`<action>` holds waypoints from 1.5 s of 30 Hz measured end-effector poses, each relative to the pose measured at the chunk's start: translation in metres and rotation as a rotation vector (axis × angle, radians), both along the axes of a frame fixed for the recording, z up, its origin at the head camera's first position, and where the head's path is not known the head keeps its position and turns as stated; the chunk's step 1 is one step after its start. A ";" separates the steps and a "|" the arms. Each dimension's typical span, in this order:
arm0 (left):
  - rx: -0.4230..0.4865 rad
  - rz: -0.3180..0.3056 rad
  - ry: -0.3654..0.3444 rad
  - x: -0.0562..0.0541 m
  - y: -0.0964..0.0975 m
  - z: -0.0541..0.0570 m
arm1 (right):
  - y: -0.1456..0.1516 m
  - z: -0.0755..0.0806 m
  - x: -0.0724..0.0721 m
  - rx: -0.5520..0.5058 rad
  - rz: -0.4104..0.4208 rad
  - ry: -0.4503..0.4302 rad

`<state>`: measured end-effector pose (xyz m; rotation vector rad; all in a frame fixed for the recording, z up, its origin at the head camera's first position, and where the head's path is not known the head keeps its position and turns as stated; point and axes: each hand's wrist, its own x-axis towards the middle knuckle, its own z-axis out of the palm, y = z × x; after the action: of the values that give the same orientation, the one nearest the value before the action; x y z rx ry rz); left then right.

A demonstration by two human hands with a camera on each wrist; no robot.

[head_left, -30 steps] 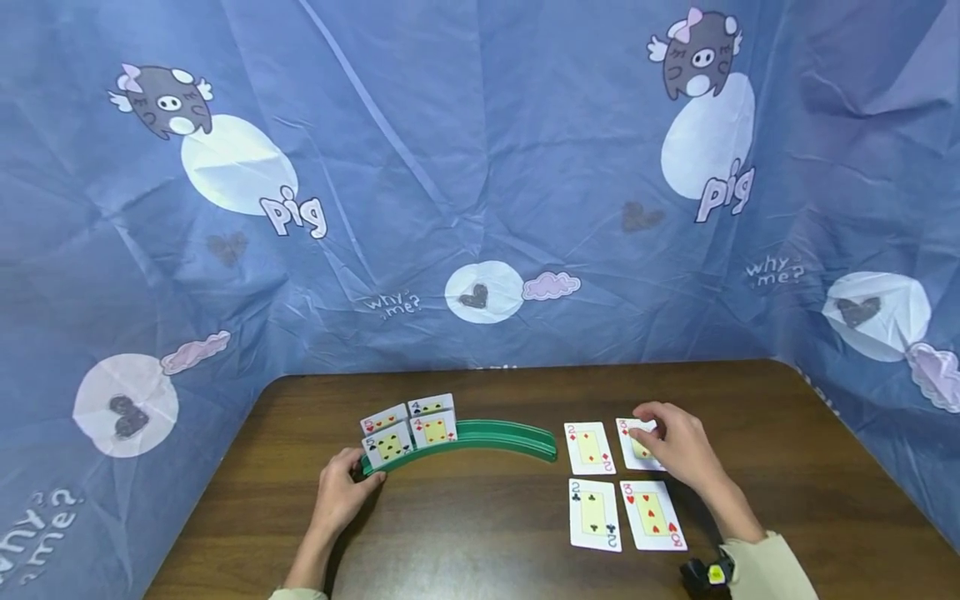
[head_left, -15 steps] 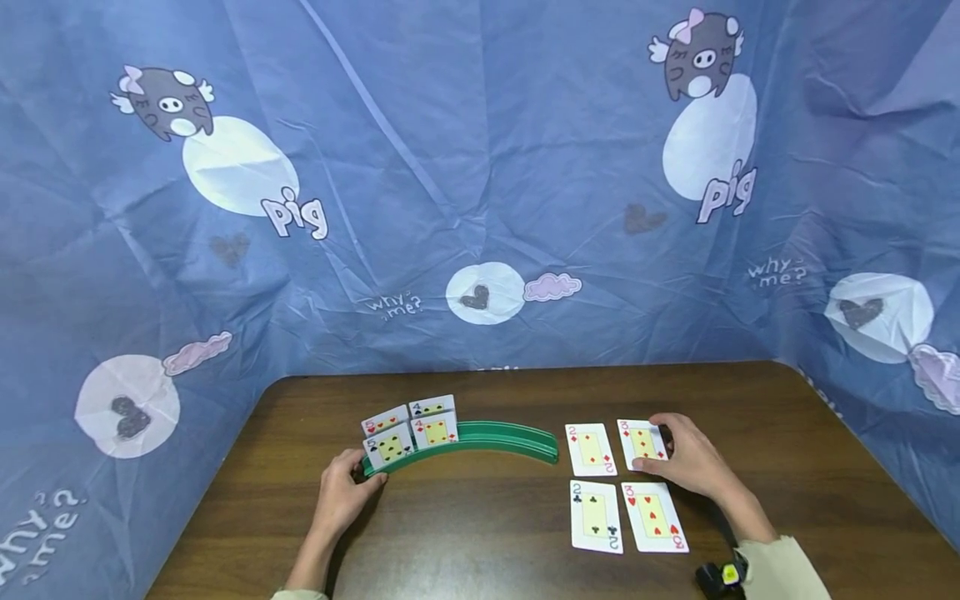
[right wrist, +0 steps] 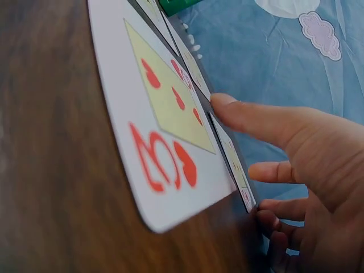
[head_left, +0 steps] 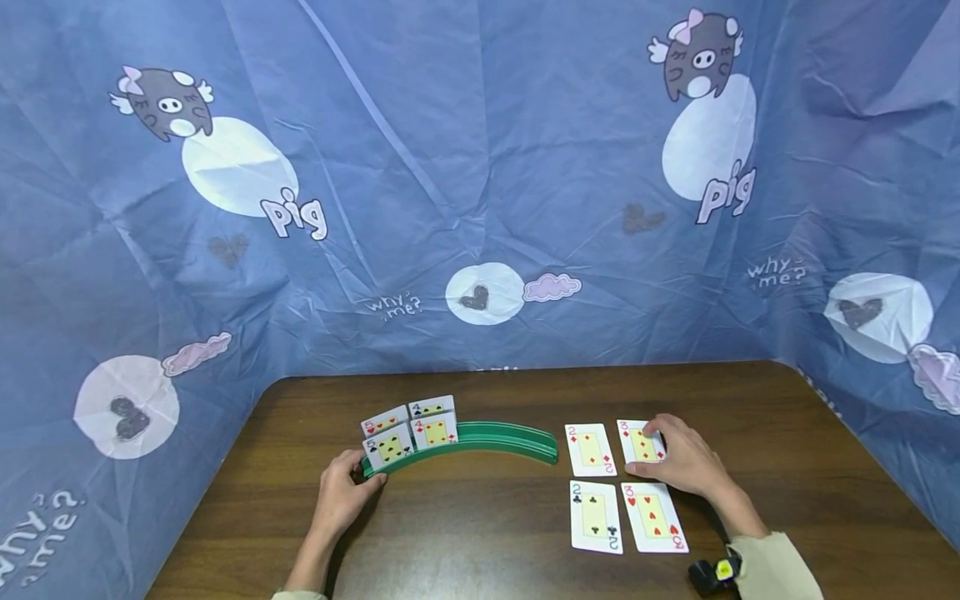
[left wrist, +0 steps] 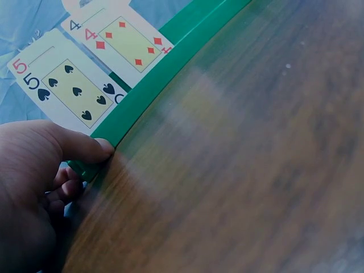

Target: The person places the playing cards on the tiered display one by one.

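My left hand point(head_left: 345, 492) grips the left end of a curved green card holder point(head_left: 502, 437), thumb on its front edge. Standing in the holder are the five of spades point(head_left: 388, 447) and four of diamonds point(head_left: 435, 429), with a red five point(head_left: 385, 420) and a black four point(head_left: 431, 406) partly hidden behind. At the right, my right hand point(head_left: 686, 458) is over the three of diamonds point(head_left: 636, 437), which lies flat. Its thumb is at the card's near edge and the index fingertip over its face. The right wrist view shows these fingers loosely bent.
The two of diamonds point(head_left: 590, 450), two of clubs point(head_left: 596, 517) and three of hearts point(head_left: 654, 517) lie face up on the brown wooden table point(head_left: 480, 533). A blue printed cloth point(head_left: 480, 183) hangs behind and at both sides.
My right hand has slid right and down from the top of the three of diamonds, uncovering its face; then its index finger has come in over the card. The left hand has stayed put.
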<state>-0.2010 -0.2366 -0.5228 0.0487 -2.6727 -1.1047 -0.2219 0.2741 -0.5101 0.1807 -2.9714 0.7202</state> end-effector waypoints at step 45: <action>0.005 -0.005 0.016 0.002 0.000 0.000 | -0.006 0.016 -0.017 0.039 0.086 -0.130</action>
<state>-0.1993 -0.2364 -0.5230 0.0346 -2.6576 -1.1091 -0.2393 0.2684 -0.4939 0.2762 -3.1200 0.7096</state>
